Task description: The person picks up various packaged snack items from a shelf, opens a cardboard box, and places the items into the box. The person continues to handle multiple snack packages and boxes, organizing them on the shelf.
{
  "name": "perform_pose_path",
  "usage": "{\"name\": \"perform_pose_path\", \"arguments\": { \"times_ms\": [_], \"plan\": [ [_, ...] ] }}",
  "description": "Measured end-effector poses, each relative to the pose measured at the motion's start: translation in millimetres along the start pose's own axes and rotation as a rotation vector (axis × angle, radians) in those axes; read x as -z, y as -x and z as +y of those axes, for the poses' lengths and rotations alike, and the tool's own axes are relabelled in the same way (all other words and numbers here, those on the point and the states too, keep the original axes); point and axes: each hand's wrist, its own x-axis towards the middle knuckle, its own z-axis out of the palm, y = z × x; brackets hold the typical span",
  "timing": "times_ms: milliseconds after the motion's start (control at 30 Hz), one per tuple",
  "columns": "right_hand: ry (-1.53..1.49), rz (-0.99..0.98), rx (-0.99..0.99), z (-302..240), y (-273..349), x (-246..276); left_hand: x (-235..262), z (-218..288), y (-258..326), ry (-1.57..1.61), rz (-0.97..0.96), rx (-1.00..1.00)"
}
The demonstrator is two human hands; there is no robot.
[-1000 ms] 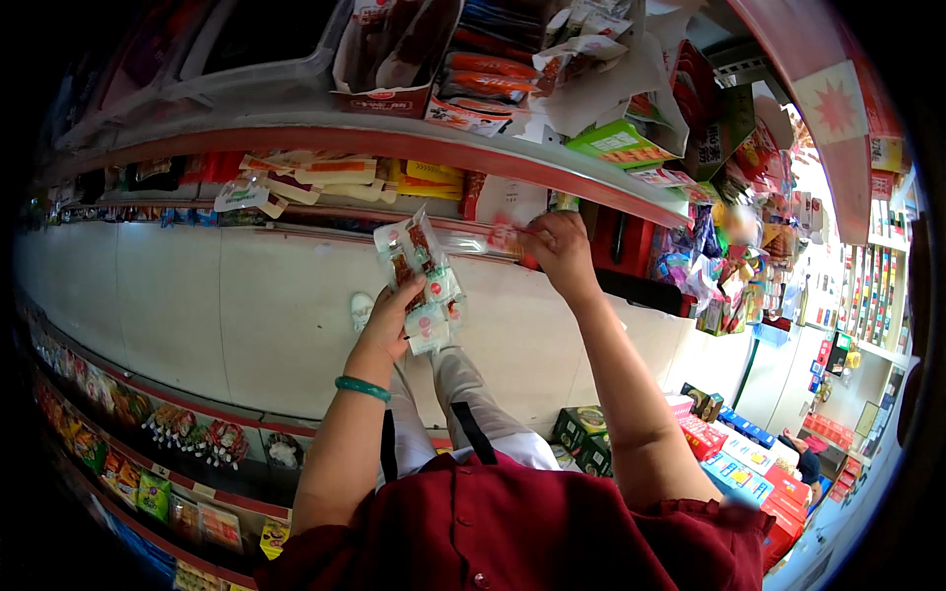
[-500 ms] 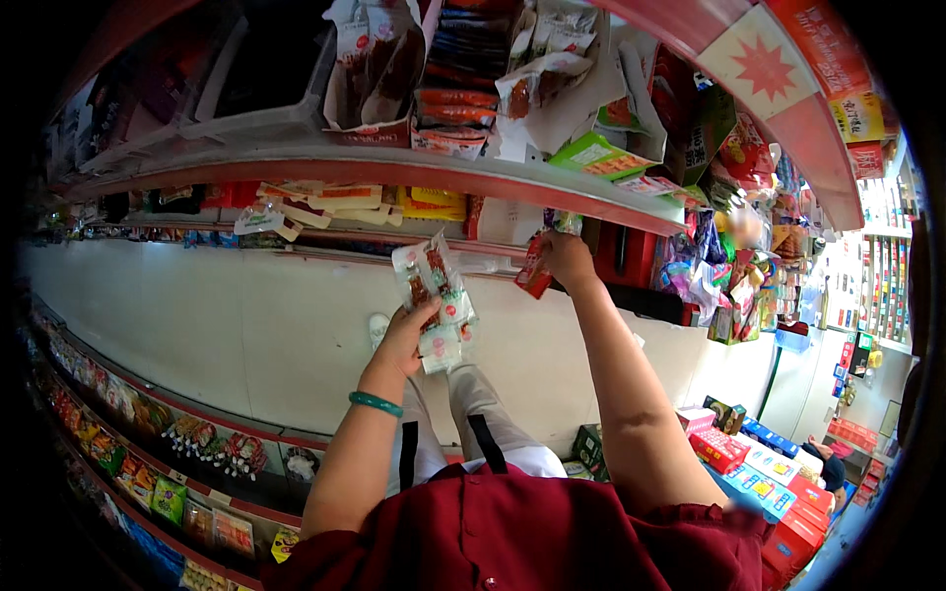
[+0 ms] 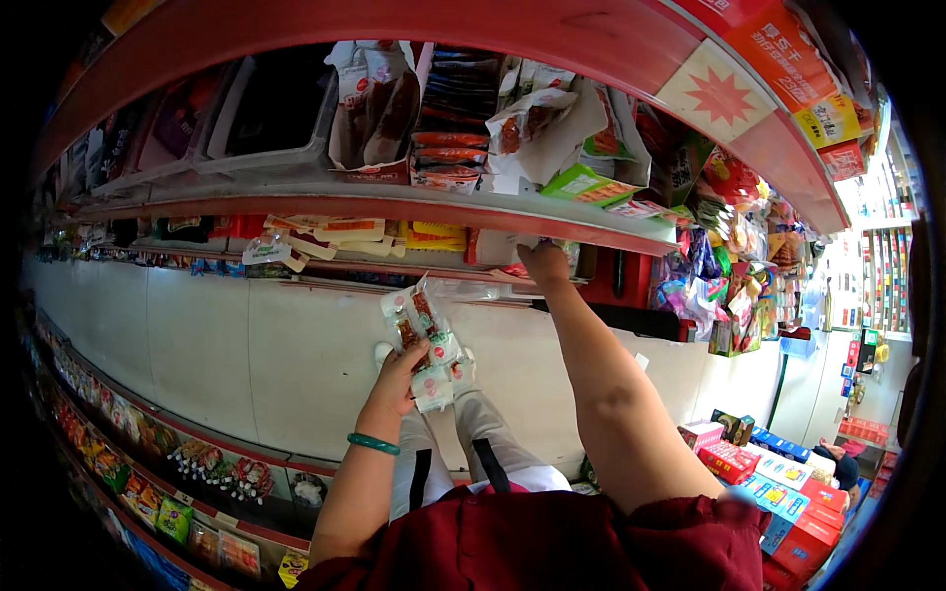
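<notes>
My left hand [image 3: 396, 379] is closed on several snack packets [image 3: 426, 320] in white and clear wrapping, with reddish-brown food showing through. They fan out above the floor, in front of the shelves. My right hand [image 3: 545, 262] reaches into the lower shelf, beside a pale open box [image 3: 501, 246]. Its fingers are curled over a red snack packet [image 3: 513, 269]; only a small red edge of it shows, and the fingertips are hidden.
Overhanging the lower shelf is an upper shelf [image 3: 394, 206] with boxes of snack packets. A red shelf edge [image 3: 414, 25] runs above that. Bagged snacks [image 3: 175, 518] fill a rack at lower left. Stacked cartons [image 3: 778, 497] stand at right, near another person [image 3: 843, 465].
My right hand has moved slightly left and deeper into the lower shelf, taking the red packet mostly out of sight. My left hand with its packets sits a little lower in view.
</notes>
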Motion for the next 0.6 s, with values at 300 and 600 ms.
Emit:
{"name": "perform_pose_path", "arguments": {
  "times_ms": [300, 600],
  "plan": [
    [-0.048, 0.064, 0.155, -7.6, 79.2, 48.8, -24.3, 16.7, 30.5, -0.104, -0.018, -0.022],
    [-0.024, -0.218, 0.208, -10.4, 199.4, 83.1, -86.3, -5.0, 66.3, -0.206, -0.228, 0.192]
  ]
}}
